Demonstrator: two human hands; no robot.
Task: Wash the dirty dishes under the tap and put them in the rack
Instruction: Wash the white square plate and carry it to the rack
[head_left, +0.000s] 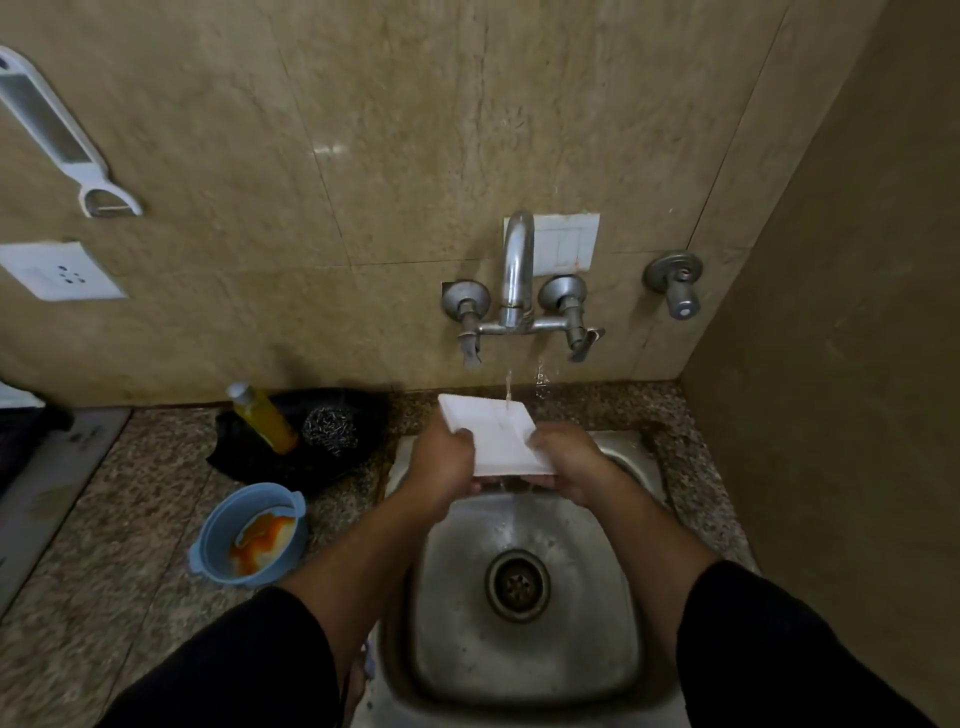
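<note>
- A white square plate (493, 431) sits at the centre of the frame, held over the back part of the steel sink (452, 649) and just below the tap (517, 270).
- The left hand (447, 460) grips the plate's left edge with its fingers curled round it; the right hand (571, 462) holds the right near corner, fingers tucked under and thumb on top.
- A thin stream of water (508, 384) falls from the tap onto the far part of the plate and drips off its near edge into the sink.
- The sink basin is wet, and its round drain (517, 584) lies open in the middle below the hands.
- At left of centre, on the granite counter (130, 519), stands a blue two-handled bowl (218, 564); inside it is a white patch smeared with orange sauce, and whether that is a smaller dish or residue I cannot tell.
- Above the bowl, against the wall, is a black holder (291, 462), tray or cloth I cannot tell; in it a bottle of yellow liquid (262, 418) leans, with a steel scourer (330, 431) just beside it.
- In the upper left of the frame a white grater with a peeler end (57, 135) hangs on the tiled wall, above a white socket (57, 273).
- A white switch plate (563, 244) is behind the tap, and a separate valve (675, 283) is to its right.
</note>
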